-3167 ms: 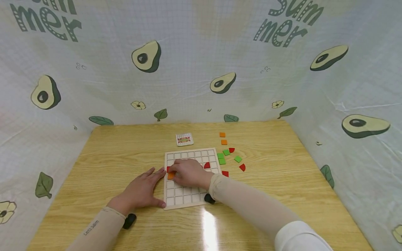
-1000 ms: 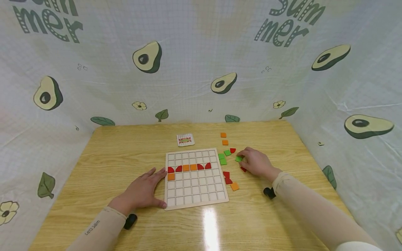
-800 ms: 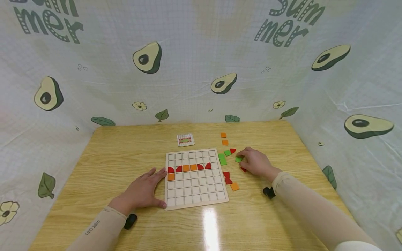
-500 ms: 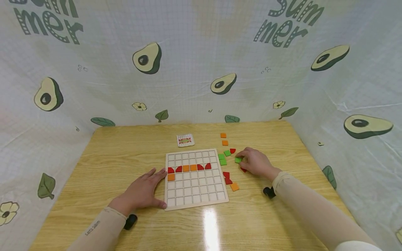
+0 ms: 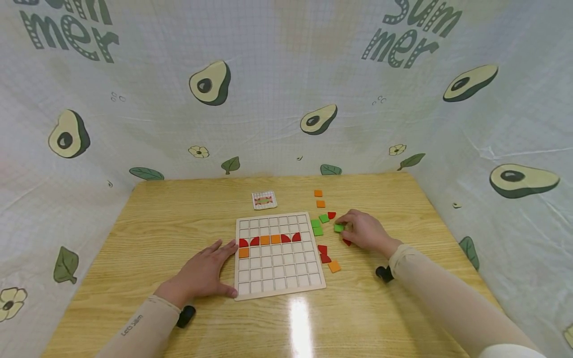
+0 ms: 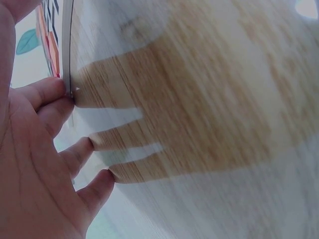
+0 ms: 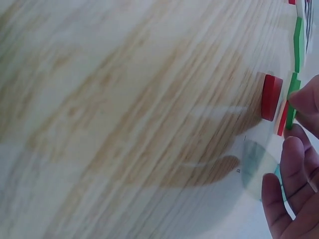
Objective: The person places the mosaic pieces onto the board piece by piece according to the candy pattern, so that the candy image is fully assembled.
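From my head camera, I see the person's right hand (image 5: 366,232) at a green tile (image 5: 338,228), which is on the right side of the grid board (image 5: 277,272), apart from it. This view shows only the back of the hand; my right wrist camera shows that the thumb and a finger pinch the tile's edge. I cannot tell if the tile is lifted. The same camera also shows the thick side of a red piece (image 7: 270,97) near the fingertips, a piece that the hand partly covers in the head view. The left hand (image 5: 199,273) is open, its spread fingers touching the board's left edge; my left wrist camera shows its palm side.

Compared with about three seconds ago, the right hand has left the orange tile (image 5: 243,252) in the left column, while the left hand stays.
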`<state>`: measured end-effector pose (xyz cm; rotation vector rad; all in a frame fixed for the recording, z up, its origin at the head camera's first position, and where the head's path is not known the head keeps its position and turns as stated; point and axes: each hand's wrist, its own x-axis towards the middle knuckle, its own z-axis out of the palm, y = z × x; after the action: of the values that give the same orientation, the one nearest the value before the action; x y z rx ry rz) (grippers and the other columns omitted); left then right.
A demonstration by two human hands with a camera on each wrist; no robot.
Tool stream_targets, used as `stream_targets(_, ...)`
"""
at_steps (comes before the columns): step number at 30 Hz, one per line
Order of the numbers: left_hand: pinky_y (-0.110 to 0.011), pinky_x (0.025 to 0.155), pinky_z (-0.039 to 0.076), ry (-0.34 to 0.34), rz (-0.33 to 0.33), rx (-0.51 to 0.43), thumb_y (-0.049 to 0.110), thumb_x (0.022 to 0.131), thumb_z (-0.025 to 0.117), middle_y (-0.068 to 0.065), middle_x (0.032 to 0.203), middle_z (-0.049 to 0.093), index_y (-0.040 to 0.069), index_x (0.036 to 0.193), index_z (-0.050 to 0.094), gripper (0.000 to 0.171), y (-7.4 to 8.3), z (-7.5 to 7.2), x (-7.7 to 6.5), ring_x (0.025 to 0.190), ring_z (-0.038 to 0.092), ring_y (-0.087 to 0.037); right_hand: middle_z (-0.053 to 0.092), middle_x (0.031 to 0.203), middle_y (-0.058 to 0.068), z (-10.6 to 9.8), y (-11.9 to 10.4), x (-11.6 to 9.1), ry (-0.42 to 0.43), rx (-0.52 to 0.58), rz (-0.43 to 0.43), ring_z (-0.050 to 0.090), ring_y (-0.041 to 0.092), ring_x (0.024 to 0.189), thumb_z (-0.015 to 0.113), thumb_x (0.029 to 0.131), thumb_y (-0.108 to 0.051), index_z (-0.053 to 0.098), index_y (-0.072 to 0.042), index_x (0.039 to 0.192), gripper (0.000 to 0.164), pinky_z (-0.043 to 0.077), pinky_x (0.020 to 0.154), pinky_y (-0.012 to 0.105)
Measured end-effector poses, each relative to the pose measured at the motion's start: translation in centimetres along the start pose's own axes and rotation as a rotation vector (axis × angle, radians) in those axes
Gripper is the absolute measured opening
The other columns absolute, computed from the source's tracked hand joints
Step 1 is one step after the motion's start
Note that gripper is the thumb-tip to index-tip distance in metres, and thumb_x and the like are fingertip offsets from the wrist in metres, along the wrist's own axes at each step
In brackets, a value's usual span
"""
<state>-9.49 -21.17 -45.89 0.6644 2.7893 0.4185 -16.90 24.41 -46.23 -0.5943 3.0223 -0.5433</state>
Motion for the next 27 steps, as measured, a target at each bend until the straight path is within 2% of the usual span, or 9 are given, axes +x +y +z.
stream_targets(8,-0.062,0.109,0.029,0.003,-0.005,0.005,0.075,0.060,0.079,-0.002,0.160,0.032,0.013,0.154,0.040,0.119,0.0,0.1,0.0,0.146,0.025,-0.040,0.063,0.105,-0.001,0.0,-0.7,0.3,-0.006,0.014,-0.024,0.051,0.014,0.077,0.073,0.084,-0.017,0.075,-0.015,0.117,0.033,0.047,0.070,0.033)
stream_targets(14,-0.063,0.109,0.029,0.001,-0.003,0.003,0.074,0.061,0.079,-0.002,0.160,0.032,0.013,0.154,0.040,0.118,0.1,-0.1,-0.1,0.146,0.024,-0.040,0.063,0.103,0.000,-0.1,-2.4,1.1,0.003,0.018,-0.080,0.049,0.012,0.071,0.074,0.084,-0.016,0.075,-0.016,0.115,0.031,0.046,0.066,0.031)
stream_targets(19,-0.063,0.109,0.029,-0.005,-0.006,-0.001,0.074,0.061,0.079,-0.002,0.160,0.032,0.013,0.154,0.040,0.118,0.2,-0.1,-0.2,0.146,0.024,-0.039,0.064,0.104,-0.001,0.1,-4.8,2.4,0.008,0.011,-0.148,0.051,0.011,0.074,0.072,0.084,-0.015,0.075,-0.015,0.114,0.030,0.048,0.068,0.030)
stream_targets(27,-0.063,0.109,0.029,0.003,-0.001,0.004,0.076,0.060,0.078,-0.002,0.160,0.032,0.014,0.154,0.040,0.119,-0.1,0.2,-0.1,0.146,0.024,-0.039,0.063,0.105,-0.004,1.1,-10.3,4.8,-0.077,0.042,-0.205,0.051,0.010,0.072,0.070,0.088,-0.019,0.075,-0.019,0.118,0.030,0.046,0.063,0.027)
